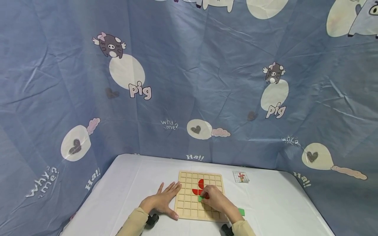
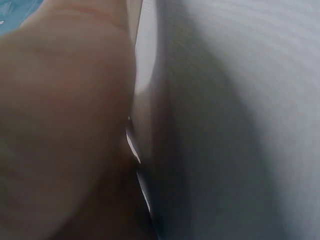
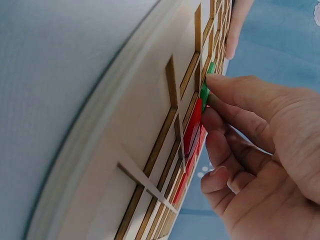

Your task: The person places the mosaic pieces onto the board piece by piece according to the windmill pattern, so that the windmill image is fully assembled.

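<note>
A wooden grid board (image 1: pixel 186 213) lies on the white table. My left hand (image 1: pixel 162 200) is spread flat beside it, the fingertips at the board's left edge and the thumb near its lower left. Blurred skin and white cloth fill the left wrist view. Over the board's middle, my right hand (image 1: pixel 215 199) pinches a green tile (image 3: pixel 205 92) between thumb and index finger, low against the grid. Red rounded pieces (image 1: pixel 201 184) sit in cells around it, one partly hidden under the right hand. A red piece (image 3: pixel 192 129) also shows beside the green tile in the right wrist view.
Behind the board to the right lies a small card (image 1: pixel 240 177) with a grid and a coloured pattern. Another green piece (image 1: pixel 241 212) rests on the table beside the right wrist. A blue printed curtain (image 1: pixel 183 98) hangs behind and at both sides.
</note>
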Demonstrator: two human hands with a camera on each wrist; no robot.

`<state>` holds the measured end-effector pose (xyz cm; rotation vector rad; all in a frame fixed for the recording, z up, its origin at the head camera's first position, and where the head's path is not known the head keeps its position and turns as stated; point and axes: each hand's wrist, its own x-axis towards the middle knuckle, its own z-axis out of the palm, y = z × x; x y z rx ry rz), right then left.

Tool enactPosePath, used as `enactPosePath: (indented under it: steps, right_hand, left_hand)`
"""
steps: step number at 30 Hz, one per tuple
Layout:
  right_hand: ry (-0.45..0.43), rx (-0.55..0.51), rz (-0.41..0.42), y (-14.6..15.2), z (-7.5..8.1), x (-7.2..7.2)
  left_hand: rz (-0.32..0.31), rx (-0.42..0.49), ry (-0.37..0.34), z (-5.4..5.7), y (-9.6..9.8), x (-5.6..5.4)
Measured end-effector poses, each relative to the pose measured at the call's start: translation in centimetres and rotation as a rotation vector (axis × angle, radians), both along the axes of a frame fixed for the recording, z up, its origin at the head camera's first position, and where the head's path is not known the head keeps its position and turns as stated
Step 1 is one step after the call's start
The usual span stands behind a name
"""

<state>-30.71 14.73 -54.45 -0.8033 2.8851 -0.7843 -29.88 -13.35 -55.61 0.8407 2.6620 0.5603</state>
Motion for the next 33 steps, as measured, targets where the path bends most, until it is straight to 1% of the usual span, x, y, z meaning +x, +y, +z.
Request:
enactPosePath:
  steps: [6, 13, 20, 28, 33]
  right_hand:
    - [-0.027, -0.018, -0.015, 0.1, 0.0, 0.1]
    - [-0.046, -0.11, -0.006, 1.1, 0.4, 0.6]
    - [-0.045, -0.164, -0.006, 3.3, 0.8, 1.3]
    - [-0.036, -0.17, -0.029, 6.6, 0.9, 1.8]
    - [-0.051, -0.168, -0.055, 8.4, 1.0, 2.4]
  left_hand:
    - [0.003, -0.002, -0.002, 0.0, 0.1, 0.1]
    - [0.003, -0.006, 0.007, -0.1, 0.0, 0.0]
    - [0.004, -0.004, 0.002, -0.2, 0.0, -0.1]
    - [0.003, 0.0, -0.001, -0.4, -0.1, -0.2]
    - [-0.001, 0.002, -0.004, -0.4, -0.1, -0.3]
